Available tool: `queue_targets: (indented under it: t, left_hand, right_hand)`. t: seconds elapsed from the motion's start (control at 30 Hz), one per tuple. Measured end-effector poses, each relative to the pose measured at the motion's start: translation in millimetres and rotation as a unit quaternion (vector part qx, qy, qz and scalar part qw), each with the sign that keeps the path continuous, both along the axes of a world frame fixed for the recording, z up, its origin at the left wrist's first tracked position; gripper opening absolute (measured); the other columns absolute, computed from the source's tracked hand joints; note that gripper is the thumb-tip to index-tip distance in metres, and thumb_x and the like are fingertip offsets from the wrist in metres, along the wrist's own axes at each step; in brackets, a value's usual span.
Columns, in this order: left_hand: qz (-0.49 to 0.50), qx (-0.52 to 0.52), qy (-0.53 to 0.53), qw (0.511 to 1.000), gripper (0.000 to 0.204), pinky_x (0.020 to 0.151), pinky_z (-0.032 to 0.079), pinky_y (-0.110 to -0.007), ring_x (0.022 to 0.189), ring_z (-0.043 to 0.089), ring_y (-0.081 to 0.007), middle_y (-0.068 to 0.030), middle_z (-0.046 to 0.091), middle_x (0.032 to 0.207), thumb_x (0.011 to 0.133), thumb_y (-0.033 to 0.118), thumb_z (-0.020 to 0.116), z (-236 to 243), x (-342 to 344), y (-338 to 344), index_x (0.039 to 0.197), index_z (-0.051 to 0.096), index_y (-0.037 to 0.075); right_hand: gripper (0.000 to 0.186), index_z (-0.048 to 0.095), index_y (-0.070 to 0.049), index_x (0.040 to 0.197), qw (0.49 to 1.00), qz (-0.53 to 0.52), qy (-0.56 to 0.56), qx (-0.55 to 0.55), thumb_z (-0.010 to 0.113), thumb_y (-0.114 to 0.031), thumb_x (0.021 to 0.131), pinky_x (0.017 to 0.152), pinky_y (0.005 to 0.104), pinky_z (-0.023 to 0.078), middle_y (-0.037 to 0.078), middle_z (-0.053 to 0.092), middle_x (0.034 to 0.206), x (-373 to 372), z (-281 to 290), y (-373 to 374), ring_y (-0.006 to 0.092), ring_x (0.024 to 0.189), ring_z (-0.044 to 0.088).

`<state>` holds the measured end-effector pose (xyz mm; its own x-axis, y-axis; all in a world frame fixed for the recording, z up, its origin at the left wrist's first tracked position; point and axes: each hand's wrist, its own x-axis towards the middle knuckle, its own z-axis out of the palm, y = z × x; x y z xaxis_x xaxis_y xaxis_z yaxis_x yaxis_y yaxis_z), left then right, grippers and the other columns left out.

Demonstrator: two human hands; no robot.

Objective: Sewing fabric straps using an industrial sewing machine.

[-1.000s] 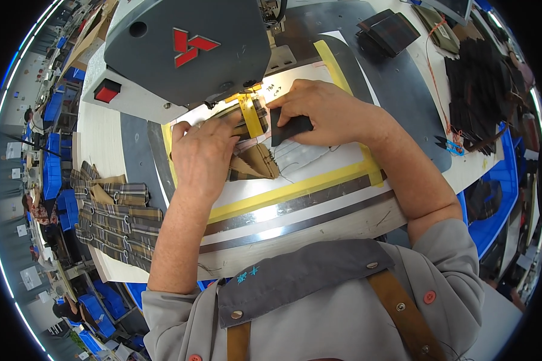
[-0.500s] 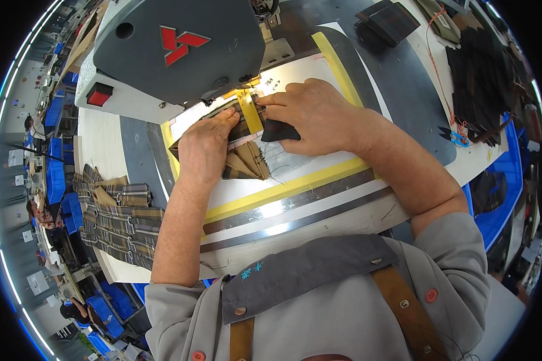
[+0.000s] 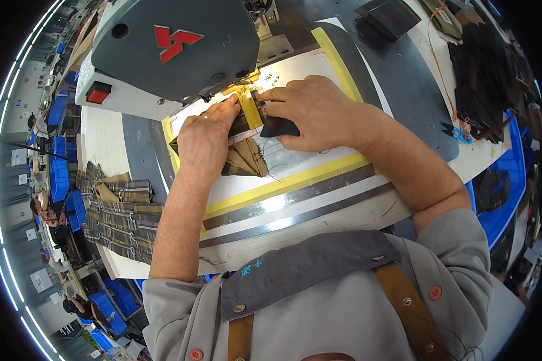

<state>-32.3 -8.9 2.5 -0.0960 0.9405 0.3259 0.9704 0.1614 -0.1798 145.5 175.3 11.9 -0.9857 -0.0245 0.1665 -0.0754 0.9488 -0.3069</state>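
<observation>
Under the head of a grey sewing machine (image 3: 217,57), a plaid cloth piece with a tan pleated part (image 3: 245,157) lies on a white sheet (image 3: 226,191) edged with yellow tape. My left hand (image 3: 203,144) rests on the plaid cloth with its fingers laid flat, tips beside an upright yellow strip (image 3: 250,111). On the strip's other side, my right hand (image 3: 313,114) holds a small dark cloth piece (image 3: 278,126) between thumb and fingers. Its index finger reaches toward the strip. The cloth under both palms is hidden.
Plaid pieces with metal rings (image 3: 123,210) are piled at the left. Blue-handled thread snips (image 3: 461,133) and a stack of dark cloth (image 3: 482,78) lie at the right, near a blue bin (image 3: 512,174). Folded dark cloth (image 3: 388,23) sits at the back.
The view has shifted slightly. My left fingers have slid a little farther away from me along the yellow strip. My right hand keeps nearly the same place, with the dark piece still in it.
</observation>
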Motion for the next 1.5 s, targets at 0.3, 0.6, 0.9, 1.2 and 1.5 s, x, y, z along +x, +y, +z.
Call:
queue_targets:
  t: [0.3, 0.6, 0.9, 1.2, 1.5]
  left_hand:
    - [0.127, 0.128, -0.345, 0.921, 0.031, 0.089, 0.052, -0.042, 0.092, 0.072, -0.0295, -0.0098, 0.075, 0.105, 0.089, 0.025, 0.074, -2, 29, 27, 0.114, 0.074, 0.007]
    - [0.276, 0.154, -0.285, 0.905, 0.043, 0.065, 0.043, -0.03, 0.066, 0.06, -0.0115, 0.0044, 0.061, 0.067, 0.075, 0.039, 0.09, -18, 37, 49, 0.105, 0.079, 0.011]
    - [0.313, 0.151, -0.346, 0.872, 0.039, 0.071, 0.048, -0.039, 0.07, 0.07, -0.0206, -0.0044, 0.074, 0.073, 0.079, 0.047, 0.082, -34, 28, 68, 0.09, 0.08, 0.01]
    - [0.114, 0.179, -0.295, 0.932, 0.024, 0.059, 0.05, -0.036, 0.058, 0.065, -0.0266, -0.015, 0.066, 0.067, 0.095, 0.021, 0.065, -32, 13, 60, 0.085, 0.068, -0.001]
    - [0.208, 0.044, -0.147, 0.966, 0.017, 0.066, 0.056, -0.047, 0.074, 0.07, -0.0384, -0.0217, 0.068, 0.081, 0.095, 0.016, 0.062, -19, 26, 44, 0.094, 0.063, -0.001]
  right_hand:
    - [0.044, 0.071, -0.007, 0.112, 0.998, 0.016, 0.048, -0.026, 0.074, -0.031, 0.075, 0.081, 0.0435, 0.054, 0.009, 0.068, 0.126, -1, -13, 10, 0.0291, 0.099, 0.068]
    - [0.04, 0.075, -0.01, 0.107, 0.994, 0.031, 0.092, -0.049, 0.076, -0.034, 0.074, 0.083, 0.0424, 0.055, 0.008, 0.066, 0.121, 10, -14, 18, 0.0285, 0.103, 0.067]
    - [0.041, 0.078, -0.014, 0.112, 0.997, 0.017, 0.04, -0.062, 0.074, -0.034, 0.077, 0.089, 0.0407, 0.055, 0.009, 0.063, 0.121, 12, -6, 19, 0.0266, 0.109, 0.064]
    - [0.045, 0.055, -0.001, 0.124, 0.99, -0.042, 0.013, -0.132, 0.066, -0.021, 0.085, 0.096, 0.0459, 0.051, 0.021, 0.058, 0.117, 10, 5, 17, 0.0379, 0.113, 0.061]
    - [0.029, 0.062, -0.002, 0.111, 0.983, -0.006, 0.019, -0.184, 0.063, -0.018, 0.086, 0.096, 0.0454, 0.05, 0.018, 0.06, 0.114, 7, -3, 21, 0.0361, 0.11, 0.061]
